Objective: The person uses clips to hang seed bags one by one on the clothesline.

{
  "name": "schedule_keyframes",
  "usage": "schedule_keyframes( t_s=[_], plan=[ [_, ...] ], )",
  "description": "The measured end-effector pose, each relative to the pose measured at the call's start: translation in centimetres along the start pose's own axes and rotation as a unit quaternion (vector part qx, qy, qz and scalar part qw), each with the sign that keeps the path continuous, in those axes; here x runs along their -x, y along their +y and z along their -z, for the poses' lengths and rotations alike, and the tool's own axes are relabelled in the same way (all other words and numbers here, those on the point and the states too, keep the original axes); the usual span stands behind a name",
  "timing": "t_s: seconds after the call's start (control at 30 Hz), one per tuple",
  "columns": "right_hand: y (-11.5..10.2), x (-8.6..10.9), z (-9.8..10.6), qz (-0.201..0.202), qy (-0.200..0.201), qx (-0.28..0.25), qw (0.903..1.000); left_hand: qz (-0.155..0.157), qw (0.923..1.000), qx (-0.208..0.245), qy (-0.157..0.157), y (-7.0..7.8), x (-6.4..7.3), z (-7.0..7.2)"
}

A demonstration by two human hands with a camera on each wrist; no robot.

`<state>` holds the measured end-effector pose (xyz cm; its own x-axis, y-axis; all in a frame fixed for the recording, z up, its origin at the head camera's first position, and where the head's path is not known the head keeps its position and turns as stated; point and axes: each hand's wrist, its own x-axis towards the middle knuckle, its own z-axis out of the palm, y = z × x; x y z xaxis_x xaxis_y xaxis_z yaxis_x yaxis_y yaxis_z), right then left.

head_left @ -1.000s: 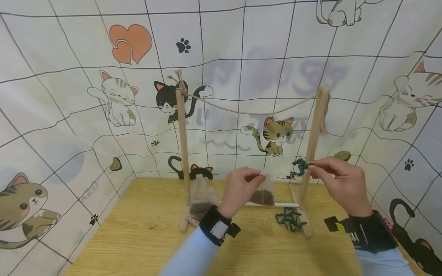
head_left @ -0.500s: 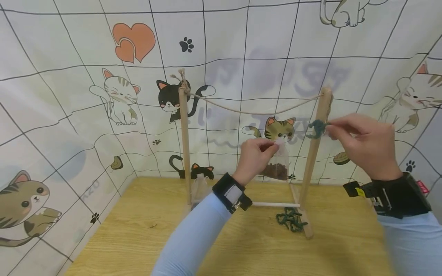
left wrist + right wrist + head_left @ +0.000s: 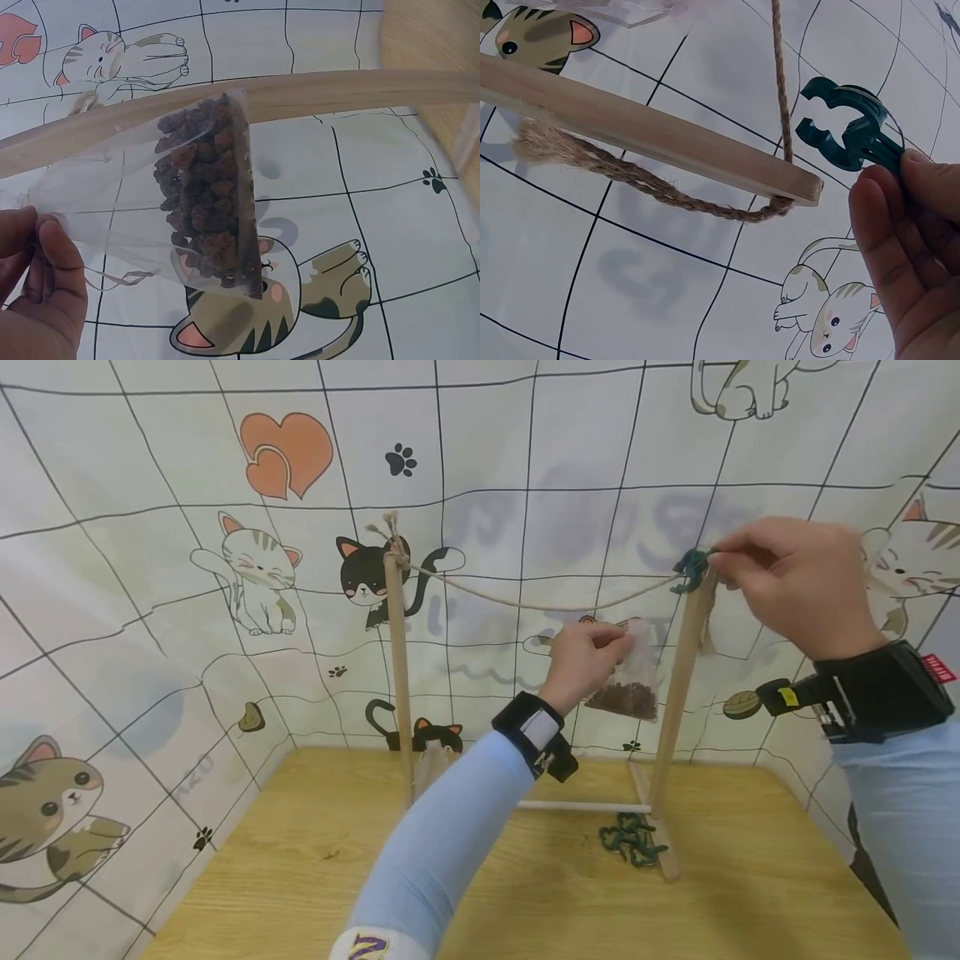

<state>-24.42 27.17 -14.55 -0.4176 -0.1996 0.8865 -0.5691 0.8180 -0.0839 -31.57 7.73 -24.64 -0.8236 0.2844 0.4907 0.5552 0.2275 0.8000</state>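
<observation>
My left hand pinches the top of a see-through mesh drawstring bag with reddish-brown lumps in its bottom. The bag hangs below the rope, left of the right wooden post. Between thumb and fingers my right hand squeezes the handles of a green plastic spring clip. The clip's jaws stand apart, close beside the rope near the post's top. In the head view the clip overlaps the rope's right end. A frayed rope tail trails along the post.
The rope sags across to the left wooden post. Several green clips lie piled by the right foot of the frame. A second bag stands by the left post, partly behind my sleeve. A white rod joins the frame low down.
Both hands have risen from near the table. The left hand has lifted the bag up and right; the right hand has carried the clip up to the rope's right end.
</observation>
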Motion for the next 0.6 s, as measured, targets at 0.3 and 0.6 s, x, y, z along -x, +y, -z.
schedule_keyframes(
  t_s=[0.3, 0.6],
  plan=[
    [0.5, -1.0, -0.2, -0.036, -0.056, 0.019, 0.9976, 0.033, 0.9991, 0.023, 0.014, 1.3, -1.9, -0.8],
    [0.6, -1.4, -0.7, -0.039, -0.106, 0.034, 0.993, 0.039, 0.9967, 0.063, 0.034, 1.8, -2.6, -1.4]
  ],
)
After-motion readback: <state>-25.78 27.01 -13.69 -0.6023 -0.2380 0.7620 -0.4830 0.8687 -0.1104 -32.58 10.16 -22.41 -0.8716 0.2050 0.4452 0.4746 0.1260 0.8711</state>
